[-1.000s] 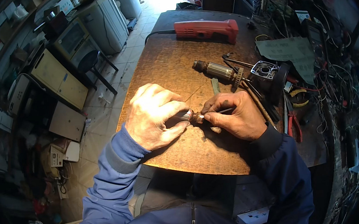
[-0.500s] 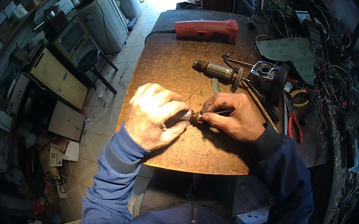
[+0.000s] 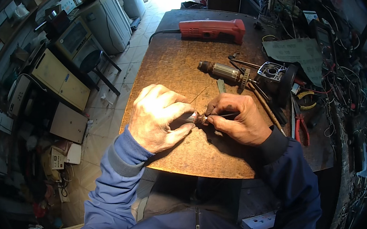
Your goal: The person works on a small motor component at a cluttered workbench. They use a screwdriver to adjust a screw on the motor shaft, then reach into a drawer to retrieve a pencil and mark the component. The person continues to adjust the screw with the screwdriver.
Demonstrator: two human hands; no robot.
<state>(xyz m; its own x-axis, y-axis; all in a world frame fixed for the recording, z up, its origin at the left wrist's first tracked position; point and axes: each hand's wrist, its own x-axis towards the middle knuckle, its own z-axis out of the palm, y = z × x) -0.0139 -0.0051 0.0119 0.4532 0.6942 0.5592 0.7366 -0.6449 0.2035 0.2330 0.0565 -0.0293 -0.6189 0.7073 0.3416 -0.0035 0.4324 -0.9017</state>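
Near the front of the wooden table [image 3: 165, 73], my left hand [image 3: 154, 120] is closed round a small motor armature [image 3: 200, 119]. Its copper-coloured end sticks out to the right between thumb and fingers; the rest is hidden in the palm. My right hand [image 3: 236, 120] pinches a thin dark rod-shaped tool [image 3: 228, 115] right beside that end, and the fingertips hide where the tip meets it. Farther back lies a second, larger armature [image 3: 224, 71] with a fan wheel. A short flat grey-green strip [image 3: 221, 86] rests just beyond my right fingers.
A red power-tool housing [image 3: 212, 29] lies at the table's far side. To the right are a square metal gear housing [image 3: 271, 71], red-handled pliers [image 3: 301, 129], a long thin rod [image 3: 265, 105] and a sheet of abrasive paper [image 3: 294, 56]. Tangled wires line the right edge. A black stool [image 3: 91, 61] stands at left.
Almost nothing differs. Both hands keep their holds on the armature and the thin tool, and the whole view has shifted by a few pixels.
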